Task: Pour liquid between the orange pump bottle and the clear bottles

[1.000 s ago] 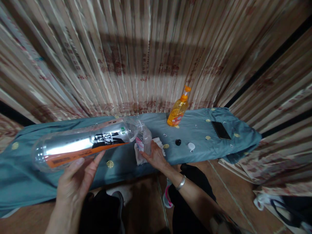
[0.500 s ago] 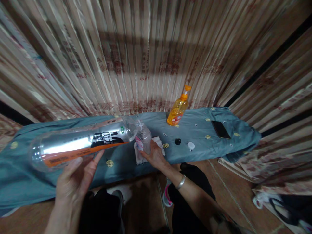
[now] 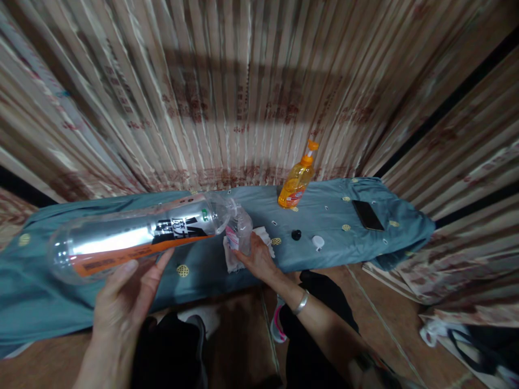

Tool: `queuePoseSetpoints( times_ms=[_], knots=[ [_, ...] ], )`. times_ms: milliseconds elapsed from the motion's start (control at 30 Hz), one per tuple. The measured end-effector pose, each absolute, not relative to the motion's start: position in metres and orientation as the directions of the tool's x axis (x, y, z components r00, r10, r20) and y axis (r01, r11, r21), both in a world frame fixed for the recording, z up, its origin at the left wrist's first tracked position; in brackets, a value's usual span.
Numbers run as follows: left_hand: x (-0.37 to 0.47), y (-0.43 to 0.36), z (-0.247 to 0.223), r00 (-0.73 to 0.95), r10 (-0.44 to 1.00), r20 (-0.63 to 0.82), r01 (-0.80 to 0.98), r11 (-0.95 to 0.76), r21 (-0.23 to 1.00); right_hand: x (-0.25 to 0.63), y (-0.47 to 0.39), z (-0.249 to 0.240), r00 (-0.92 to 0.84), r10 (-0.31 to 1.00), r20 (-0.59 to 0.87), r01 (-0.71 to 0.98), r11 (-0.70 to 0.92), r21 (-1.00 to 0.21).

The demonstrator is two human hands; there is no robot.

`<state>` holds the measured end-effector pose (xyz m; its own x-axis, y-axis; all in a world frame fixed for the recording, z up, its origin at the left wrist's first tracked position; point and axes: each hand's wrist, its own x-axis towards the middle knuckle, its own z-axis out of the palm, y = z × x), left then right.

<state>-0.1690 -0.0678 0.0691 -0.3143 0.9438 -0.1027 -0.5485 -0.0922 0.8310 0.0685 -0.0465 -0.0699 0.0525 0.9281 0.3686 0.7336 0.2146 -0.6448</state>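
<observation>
My left hand (image 3: 132,286) supports a large clear bottle (image 3: 133,237) with a silver, black and orange label. It lies tilted nearly sideways, its neck pointing right. My right hand (image 3: 257,256) is wrapped round a small clear bottle (image 3: 242,229) with a pink-and-white label, which stands over a white cloth (image 3: 265,237). The large bottle's mouth meets the top of the small bottle; whether liquid passes between them cannot be made out. Right of my right hand lie a black cap (image 3: 296,235) and a white cap (image 3: 318,242).
An orange pump bottle (image 3: 295,186) stands near the back of the teal cloth-covered surface (image 3: 324,216). A dark phone (image 3: 367,215) lies at the right. Pleated curtains (image 3: 243,97) hang behind. A white bag (image 3: 458,346) is on the floor at lower right.
</observation>
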Motion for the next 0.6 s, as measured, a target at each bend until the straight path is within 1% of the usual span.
queuePoseSetpoints(
  times_ms=[300,600],
  knots=[
    [-0.169,-0.067,0.070,-0.306,0.947,-0.097,-0.554,-0.095,0.827,0.068,-0.046,-0.074,0.060,0.936,0.348,0.743,0.191,-0.642],
    [-0.168,-0.067,0.070,-0.309,0.948,-0.079,-0.564,-0.116,0.818,0.067,-0.045,-0.083,0.068,0.921,0.385,0.747,0.209,-0.631]
  ],
)
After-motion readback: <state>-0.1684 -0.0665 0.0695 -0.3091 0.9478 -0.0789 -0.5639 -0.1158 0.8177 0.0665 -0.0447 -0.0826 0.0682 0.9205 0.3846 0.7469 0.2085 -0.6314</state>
